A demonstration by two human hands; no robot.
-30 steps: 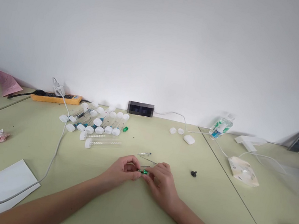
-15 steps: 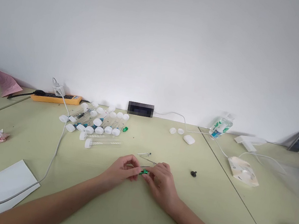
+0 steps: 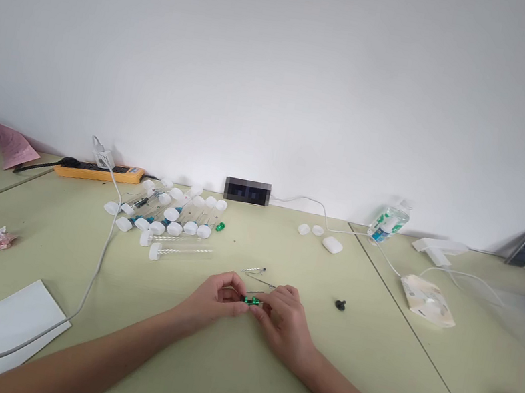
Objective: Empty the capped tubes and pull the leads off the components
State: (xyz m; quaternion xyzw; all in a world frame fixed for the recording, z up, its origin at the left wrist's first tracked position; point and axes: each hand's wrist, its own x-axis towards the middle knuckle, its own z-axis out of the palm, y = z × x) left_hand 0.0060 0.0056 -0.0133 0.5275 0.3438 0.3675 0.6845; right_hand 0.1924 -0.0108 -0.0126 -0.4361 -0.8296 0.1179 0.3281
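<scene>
Table (image 3: 230,380), hands (image 3: 219,297) (image 3: 285,322) pinching green part (image 3: 253,301), blurred label (image 3: 381,232)

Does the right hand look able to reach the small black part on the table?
Probably yes: nothing visible stands between the right hand and the black part, though that hand is holding the green piece.
</scene>
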